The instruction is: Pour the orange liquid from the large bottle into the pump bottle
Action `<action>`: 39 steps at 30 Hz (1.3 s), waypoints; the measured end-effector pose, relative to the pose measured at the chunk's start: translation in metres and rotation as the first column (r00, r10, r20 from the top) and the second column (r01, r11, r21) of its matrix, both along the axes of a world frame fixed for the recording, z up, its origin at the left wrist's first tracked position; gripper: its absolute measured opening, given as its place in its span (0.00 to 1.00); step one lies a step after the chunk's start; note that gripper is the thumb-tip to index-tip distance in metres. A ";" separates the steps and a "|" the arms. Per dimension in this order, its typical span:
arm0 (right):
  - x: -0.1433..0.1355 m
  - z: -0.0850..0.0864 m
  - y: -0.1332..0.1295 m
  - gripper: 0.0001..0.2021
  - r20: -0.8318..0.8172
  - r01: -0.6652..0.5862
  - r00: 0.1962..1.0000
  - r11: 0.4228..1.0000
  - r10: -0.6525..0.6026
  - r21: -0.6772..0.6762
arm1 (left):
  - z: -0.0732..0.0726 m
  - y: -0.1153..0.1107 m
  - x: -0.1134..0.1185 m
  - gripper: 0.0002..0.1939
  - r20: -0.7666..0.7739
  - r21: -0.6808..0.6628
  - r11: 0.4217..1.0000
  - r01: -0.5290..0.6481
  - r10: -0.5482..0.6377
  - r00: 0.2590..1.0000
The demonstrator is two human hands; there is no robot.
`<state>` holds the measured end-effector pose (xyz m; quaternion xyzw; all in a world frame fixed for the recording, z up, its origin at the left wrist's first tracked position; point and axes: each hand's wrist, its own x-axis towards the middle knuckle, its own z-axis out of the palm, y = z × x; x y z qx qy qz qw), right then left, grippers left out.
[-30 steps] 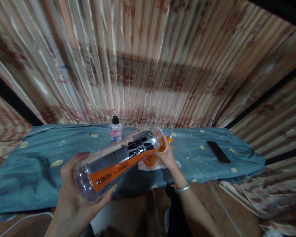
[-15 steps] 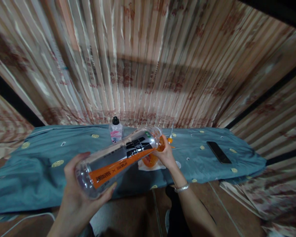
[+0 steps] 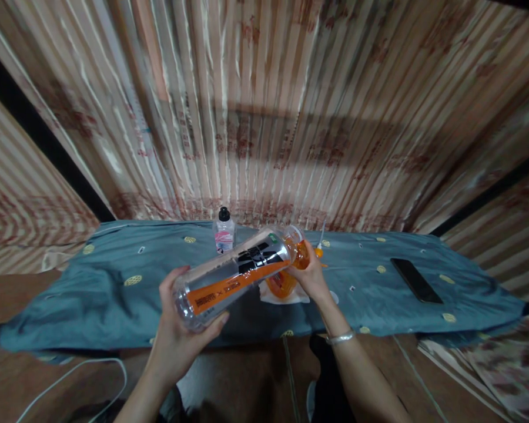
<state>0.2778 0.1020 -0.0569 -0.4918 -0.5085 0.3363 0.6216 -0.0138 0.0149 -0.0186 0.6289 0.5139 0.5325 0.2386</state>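
My left hand (image 3: 180, 338) is wrapped around the base of a large clear plastic bottle (image 3: 233, 276) with an orange and black label. The bottle leans over, its mouth end up to the right. My right hand (image 3: 312, 273) is closed around the neck of an orange see-through bottle (image 3: 281, 286), right against the clear bottle's mouth. Part of the orange bottle is hidden behind the clear one. Under it lies a white tissue (image 3: 286, 298). Just beyond my right hand is an orange pump top (image 3: 319, 251) with a thin tube.
A small clear bottle with a black cap and pink label (image 3: 224, 235) stands behind the large one. A black phone (image 3: 415, 280) lies at right on the teal cloth (image 3: 127, 311). Striped curtains (image 3: 264, 117) hang behind. A white cable (image 3: 74, 370) runs along the floor.
The view has shifted left, so everything appears farther right. Both hands keep their hold on the two bottles, and the large bottle stays tilted.
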 end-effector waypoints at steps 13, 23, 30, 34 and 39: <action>-0.003 -0.004 0.005 0.43 -0.047 -0.051 0.998 0.999 0.051 0.006 | -0.021 0.016 -0.001 0.46 0.106 -0.117 0.988 -0.096 0.109 0.988; -0.004 -0.001 0.004 0.44 -0.086 -0.053 0.995 0.999 0.052 -0.006 | -0.045 0.023 -0.008 0.47 0.156 -0.227 0.974 0.017 0.019 0.988; -0.004 0.002 0.002 0.44 -0.092 -0.042 0.995 0.999 0.041 -0.009 | -0.056 0.020 0.003 0.46 0.219 -0.278 0.958 0.074 -0.012 0.976; -0.003 0.004 0.000 0.44 -0.058 -0.012 0.998 1.000 0.012 -0.001 | -0.066 0.020 0.006 0.48 0.248 -0.325 0.939 0.109 -0.026 0.968; -0.003 0.002 -0.001 0.45 -0.041 0.002 0.999 1.000 -0.003 -0.022 | -0.094 0.021 0.006 0.43 0.284 -0.377 0.915 0.143 -0.033 0.958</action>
